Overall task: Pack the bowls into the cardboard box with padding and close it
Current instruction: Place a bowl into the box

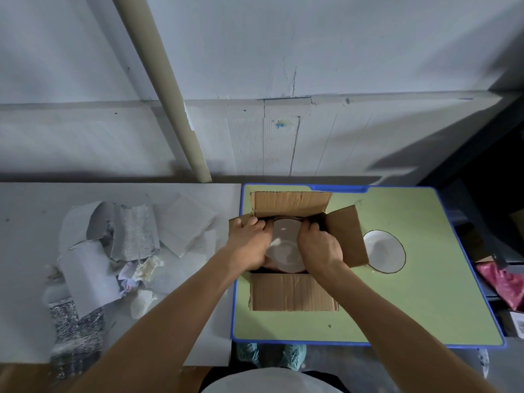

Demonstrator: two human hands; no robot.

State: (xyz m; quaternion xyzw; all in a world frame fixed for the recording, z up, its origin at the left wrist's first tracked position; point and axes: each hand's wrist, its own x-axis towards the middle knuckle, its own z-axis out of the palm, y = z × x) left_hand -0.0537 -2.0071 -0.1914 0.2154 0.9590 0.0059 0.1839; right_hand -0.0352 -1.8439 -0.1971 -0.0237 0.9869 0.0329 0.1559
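Okay, reaching down into the cardboard box (292,292) with both hands right now. Curling the left hand (249,242) over the box's left edge, thumb lying on the flap there, fingers dipping inside. Curling the right hand (319,245) the same way just across from it.

Flanking a white bowl (286,256) sitting inside the box, with both sets of fingers down around its far rim. Can't tell whether actually gripping it or only touching it, too dark in there.

Standing open on every flap, that box: far one sticking up, right one splaying outward, near one lying flat toward the body.

Sitting upright just right of the box, near that right flap: a second white bowl (384,251) with a thin dark rim, resting on the green table (425,307) with the blue edge.

Piling up on the grey table (28,208) to the left, well apart from the box: padding (133,234), meaning foam sheets and silvery bubble stuff.

Leaning across the wall behind: a beige pipe (170,95). Peeking in at far right: something pink (502,282).
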